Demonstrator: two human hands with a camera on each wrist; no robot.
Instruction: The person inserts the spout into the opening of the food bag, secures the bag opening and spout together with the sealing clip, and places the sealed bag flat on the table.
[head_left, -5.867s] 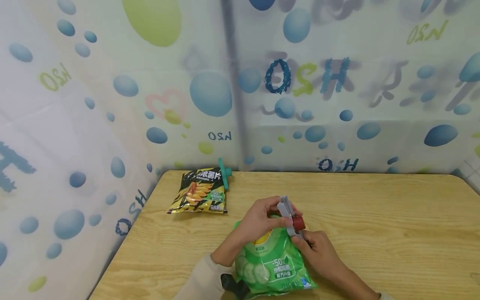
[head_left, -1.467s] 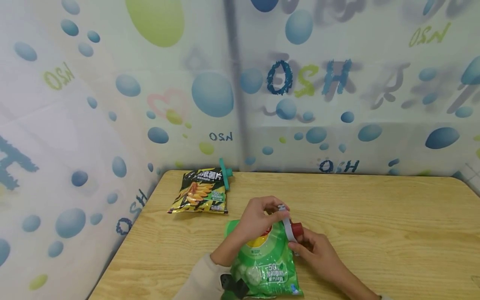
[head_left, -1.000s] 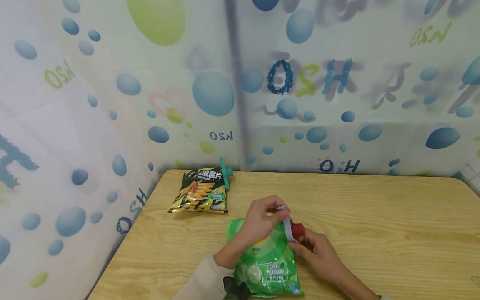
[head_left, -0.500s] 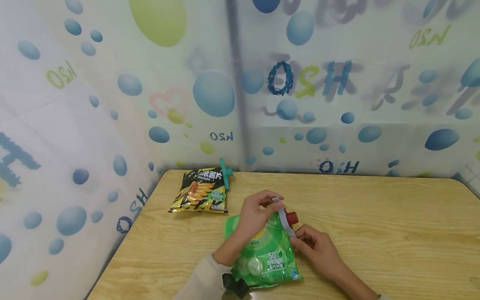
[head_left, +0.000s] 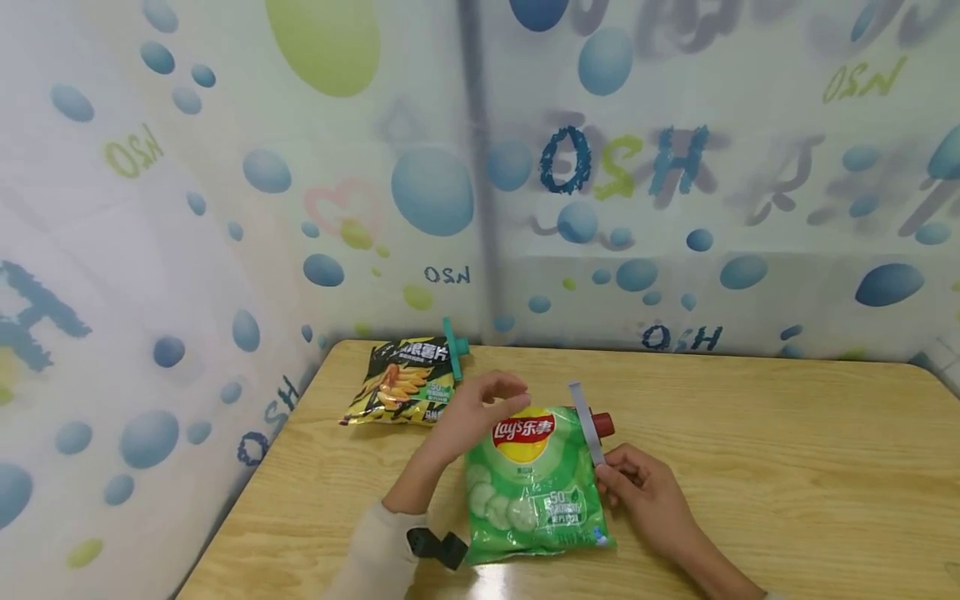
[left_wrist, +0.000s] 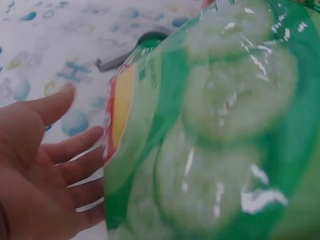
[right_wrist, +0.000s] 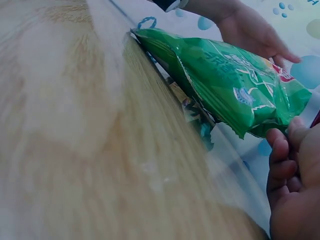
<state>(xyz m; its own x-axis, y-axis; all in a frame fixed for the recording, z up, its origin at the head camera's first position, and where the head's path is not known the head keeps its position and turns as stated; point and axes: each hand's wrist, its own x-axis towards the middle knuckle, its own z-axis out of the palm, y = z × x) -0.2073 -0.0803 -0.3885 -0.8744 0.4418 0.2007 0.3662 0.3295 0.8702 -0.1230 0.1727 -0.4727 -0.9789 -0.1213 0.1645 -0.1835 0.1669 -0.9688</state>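
Observation:
A green Lay's chip bag (head_left: 528, 500) with cucumber slices printed on it is in front of me. Along its right edge runs a grey bag clip (head_left: 587, 425) with a dark red spout cap (head_left: 602, 425) sticking out to the right. My right hand (head_left: 651, 496) pinches the clip's near end between thumb and fingers. Off the bag's upper left corner, my left hand (head_left: 474, 410) holds nothing. In the left wrist view, that hand's fingers (left_wrist: 80, 170) are spread beside the bag, and the clip's free far end (left_wrist: 112, 64) shows behind.
At the table's back left lies a black and yellow chip bag (head_left: 397, 379) with a teal clip (head_left: 453, 350) on its right edge. The wooden table (head_left: 787, 450) reaches right. A patterned curtain (head_left: 510, 292) hangs behind its far edge.
My left hand has let go of the clip's far end and drawn back left, baring the logo. The clip, skewed in both hands earlier, now runs straight along the bag's edge.

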